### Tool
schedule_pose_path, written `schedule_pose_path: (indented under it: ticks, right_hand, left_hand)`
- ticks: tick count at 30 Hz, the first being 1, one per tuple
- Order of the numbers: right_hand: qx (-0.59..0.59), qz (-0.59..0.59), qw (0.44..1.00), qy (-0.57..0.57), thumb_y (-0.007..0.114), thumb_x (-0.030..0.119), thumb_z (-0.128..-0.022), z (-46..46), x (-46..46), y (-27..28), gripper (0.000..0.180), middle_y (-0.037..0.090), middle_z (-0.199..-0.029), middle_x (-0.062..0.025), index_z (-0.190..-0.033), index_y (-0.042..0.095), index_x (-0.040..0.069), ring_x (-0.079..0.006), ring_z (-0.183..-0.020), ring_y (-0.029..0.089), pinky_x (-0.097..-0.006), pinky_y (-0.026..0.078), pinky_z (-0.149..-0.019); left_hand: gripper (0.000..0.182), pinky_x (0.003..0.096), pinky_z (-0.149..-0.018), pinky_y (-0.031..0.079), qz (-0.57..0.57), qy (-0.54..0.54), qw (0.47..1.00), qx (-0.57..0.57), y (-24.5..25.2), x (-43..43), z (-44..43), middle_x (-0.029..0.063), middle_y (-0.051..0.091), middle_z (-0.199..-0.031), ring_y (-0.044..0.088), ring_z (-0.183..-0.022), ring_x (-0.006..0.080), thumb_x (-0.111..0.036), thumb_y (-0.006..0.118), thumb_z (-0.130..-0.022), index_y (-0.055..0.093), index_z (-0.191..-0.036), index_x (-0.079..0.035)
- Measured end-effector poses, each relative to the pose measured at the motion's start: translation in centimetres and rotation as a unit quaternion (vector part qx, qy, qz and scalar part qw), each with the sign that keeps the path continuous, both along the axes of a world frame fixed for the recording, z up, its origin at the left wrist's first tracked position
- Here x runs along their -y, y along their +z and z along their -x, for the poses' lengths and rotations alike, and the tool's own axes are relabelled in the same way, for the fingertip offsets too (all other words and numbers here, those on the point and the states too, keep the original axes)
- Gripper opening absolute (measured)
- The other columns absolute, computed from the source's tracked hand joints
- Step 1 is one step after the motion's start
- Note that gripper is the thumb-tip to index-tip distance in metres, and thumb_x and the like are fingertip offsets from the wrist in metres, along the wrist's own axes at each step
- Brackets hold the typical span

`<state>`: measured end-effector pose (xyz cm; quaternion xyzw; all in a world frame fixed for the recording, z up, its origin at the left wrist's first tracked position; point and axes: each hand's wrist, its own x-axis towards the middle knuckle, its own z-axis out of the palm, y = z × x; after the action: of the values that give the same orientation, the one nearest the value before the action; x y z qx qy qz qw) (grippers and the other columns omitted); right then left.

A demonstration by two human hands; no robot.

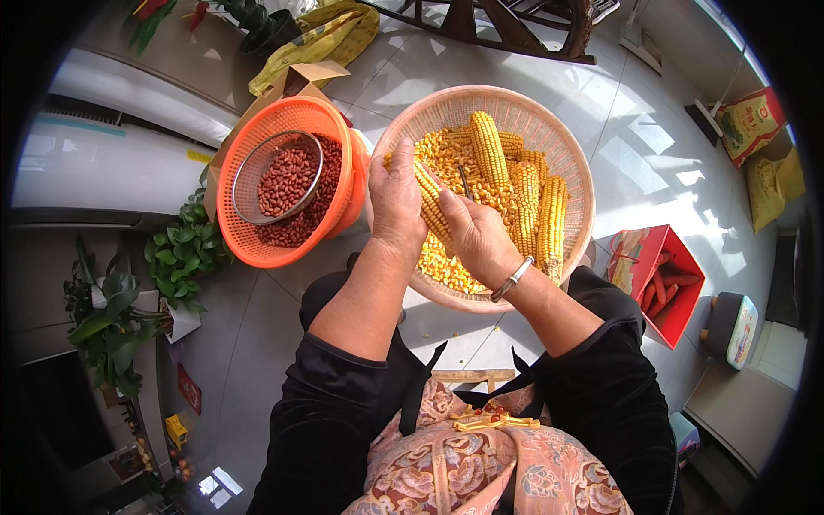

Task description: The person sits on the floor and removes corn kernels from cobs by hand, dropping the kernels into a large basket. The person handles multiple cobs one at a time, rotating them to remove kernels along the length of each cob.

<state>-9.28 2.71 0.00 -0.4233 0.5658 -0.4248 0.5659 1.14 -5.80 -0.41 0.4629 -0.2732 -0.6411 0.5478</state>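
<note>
My left hand (396, 205) is wrapped around the upper part of a yellow corn cob (434, 205), which slants across the near left of a round woven-look basket (582, 174). My right hand (479, 239), with a metal bangle at the wrist, grips the same cob lower down, its thumb pressed on the kernel rows. Loose corn kernels (444, 267) cover the basket floor beneath both hands. Several more cobs lie in the basket, among them an upper cob (489, 151) and a right-hand cob (552, 215). A thin dark tool (465, 181) shows beside my right fingers; whether it is held is unclear.
Left of the basket, an orange plastic colander (235, 241) holds reddish beans or peanuts and a metal sieve (239, 199). A red box (687, 302) with orange-red root vegetables and a small stool (734, 329) stand right. Potted plants (177, 257) line the left; dark wooden furniture (502, 29) stands ahead.
</note>
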Motion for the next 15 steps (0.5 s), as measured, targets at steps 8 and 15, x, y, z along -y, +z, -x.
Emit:
schedule_pose_path:
  ticks: [8,15]
  right_hand:
    - [0.143,-0.186,0.972,-0.004,0.038,0.048,-0.104,1.0,0.5,1.5,0.052,0.057,-0.064,-0.0013,-0.120,0.064,0.006,-0.0091,-0.046,0.053,-0.0252,0.039,-0.032]
    - [0.185,-0.101,0.977,0.030,0.043,0.052,-0.101,1.2,0.4,1.7,0.061,0.064,-0.097,-0.0068,-0.129,0.056,0.000,-0.0120,-0.062,0.062,-0.0256,0.053,-0.045]
  left_hand:
    - [0.021,0.0281,-0.054,0.050,-0.031,-0.016,0.999,-0.029,1.6,-0.9,0.5,0.0031,0.051,-0.075,0.053,-0.058,0.0143,-0.027,0.056,-0.098,0.053,-0.099,-0.006]
    - [0.022,0.0299,-0.052,0.053,-0.024,-0.047,0.998,-0.034,2.6,-1.1,0.8,0.0059,0.053,-0.078,0.055,-0.057,0.0164,-0.027,0.053,-0.100,0.049,-0.101,-0.005]
